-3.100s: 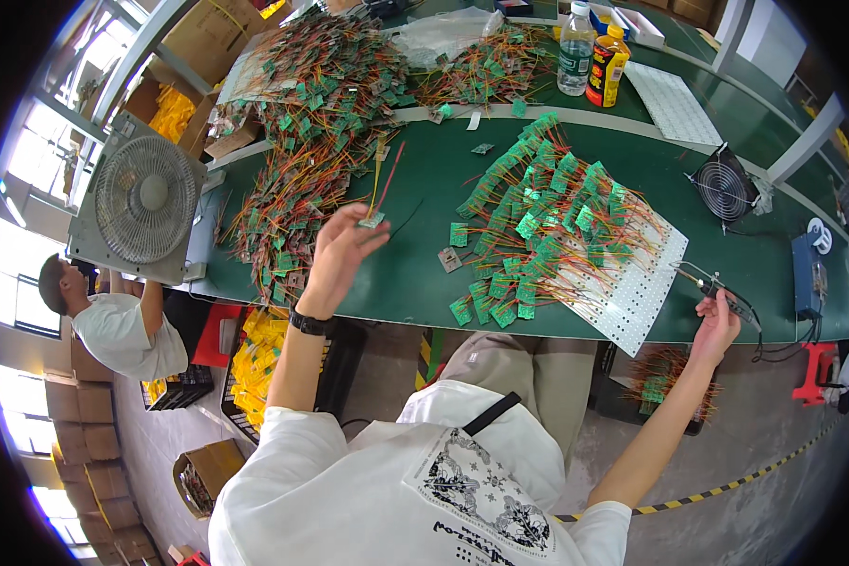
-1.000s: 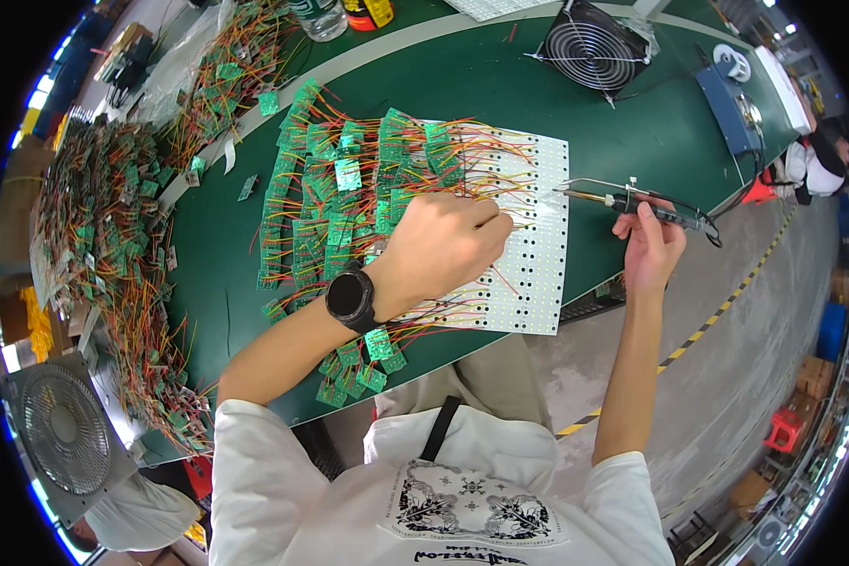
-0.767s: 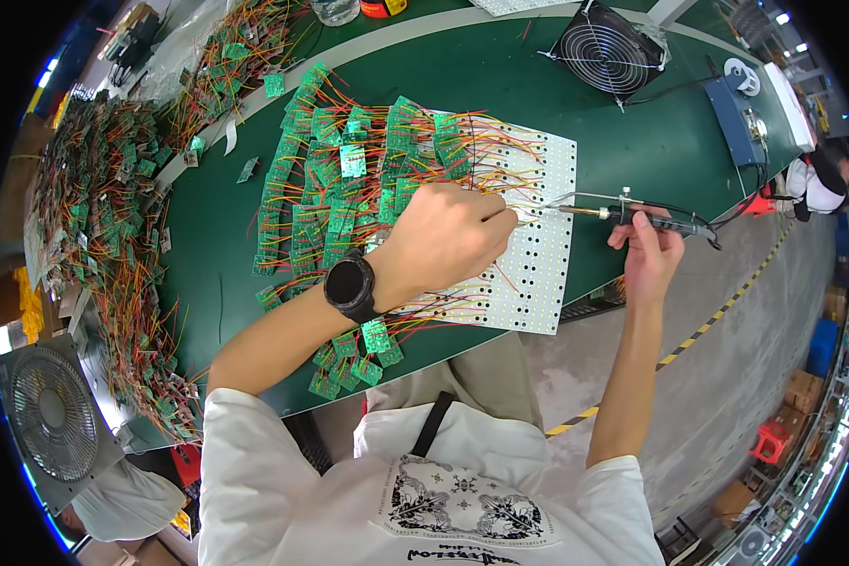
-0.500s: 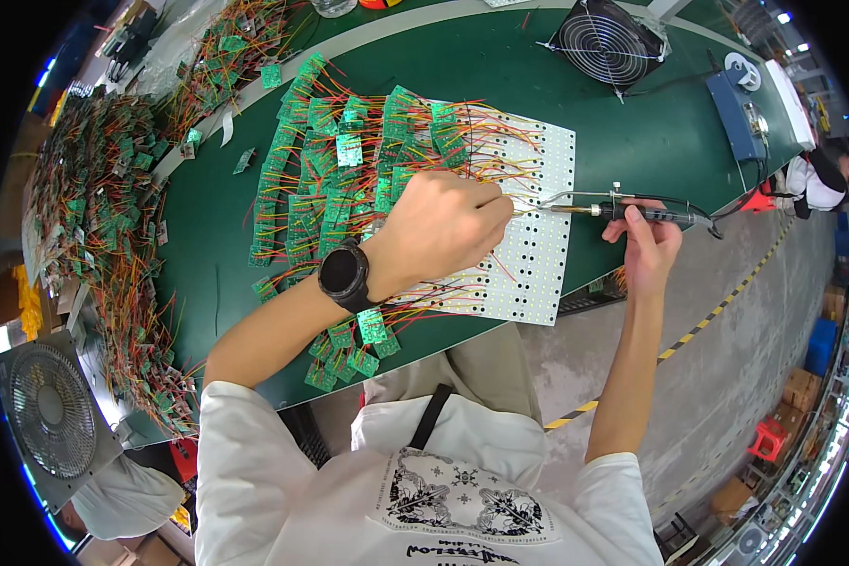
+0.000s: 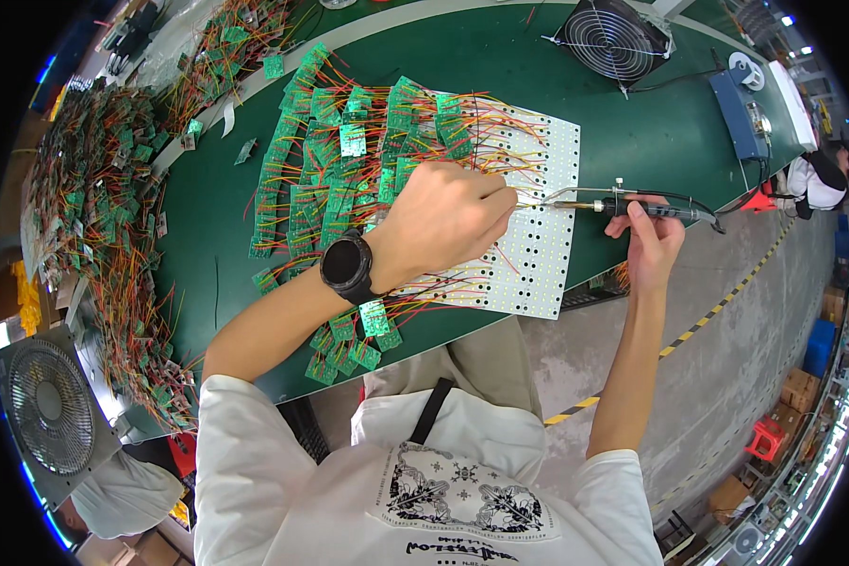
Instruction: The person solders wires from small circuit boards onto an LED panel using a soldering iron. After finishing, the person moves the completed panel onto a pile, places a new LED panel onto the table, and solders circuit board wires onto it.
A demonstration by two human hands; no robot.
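My right hand [image 5: 653, 241] is closed around the dark handle of a soldering iron [image 5: 637, 207], which has a thin metal guide tube fixed above it. Its tip points left, close to the fingertips of my left hand [image 5: 448, 217]. That hand, with a black watch on the wrist, is closed in a pinch over a white LED panel [image 5: 545, 274]. What its fingertips grip is hidden. Red and yellow wires run from the panel to rows of small green circuit boards [image 5: 304, 212], some lying under my left hand and forearm.
Heaps of wired green boards [image 5: 99, 208] cover the left side of the green table [image 5: 509, 57]. At the back right stand a black fan [image 5: 608, 42] and a blue soldering station [image 5: 738, 113], with a solder spool [image 5: 746, 72] beside it. A larger fan [image 5: 52, 401] is at lower left.
The panel and boards appear slightly higher in the picture. Both hands keep nearly the same pose, with the iron's tip still beside my left fingertips.
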